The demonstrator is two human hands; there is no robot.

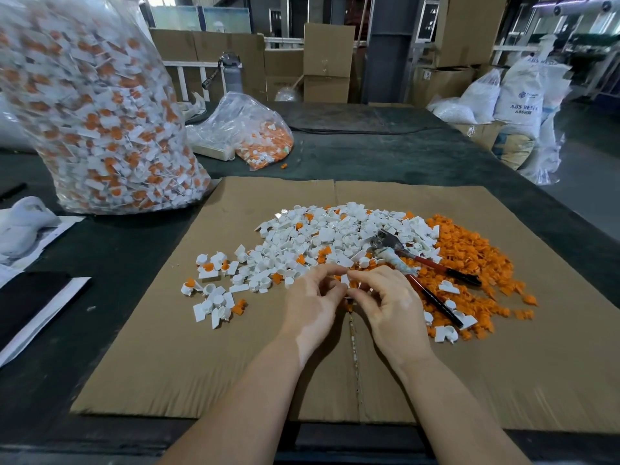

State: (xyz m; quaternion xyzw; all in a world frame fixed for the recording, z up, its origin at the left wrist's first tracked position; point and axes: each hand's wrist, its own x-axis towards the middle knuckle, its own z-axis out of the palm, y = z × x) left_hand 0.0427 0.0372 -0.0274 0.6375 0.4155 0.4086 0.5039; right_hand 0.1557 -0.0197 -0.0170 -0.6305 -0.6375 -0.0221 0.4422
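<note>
The white plastic piece (345, 280) is small and flat-sided. Only a sliver of it shows between the fingertips, so its full shape cannot be told. It is held just above the cardboard sheet (201, 364), at the 6 o'clock edge of the white pile (322, 236).

The left hand (313, 300) comes in from 7 o'clock with its back to the camera. Its fingers are curled and its thumb and forefinger pinch the piece's left side. The right hand (389, 303) comes in from 5 o'clock, also with its back up. Its thumb and forefinger pinch the right side, and its other fingers are bent loosely beneath. The fingertips of the two hands nearly meet over the piece.

The white pile is made of many similar caps and tabs, with a few orange bits mixed in. At 3 o'clock of it lies the orange heap (469, 256). Pliers (402, 255) with red-and-black handles rest where the two piles meet, at 1 o'clock of the right hand.

The cardboard lies on a dark worktop (117, 250). A large clear bag (94, 112) full of white-and-orange parts stands at 10 o'clock. A smaller bag (248, 129) slumps at 11 o'clock, farther back.
</note>
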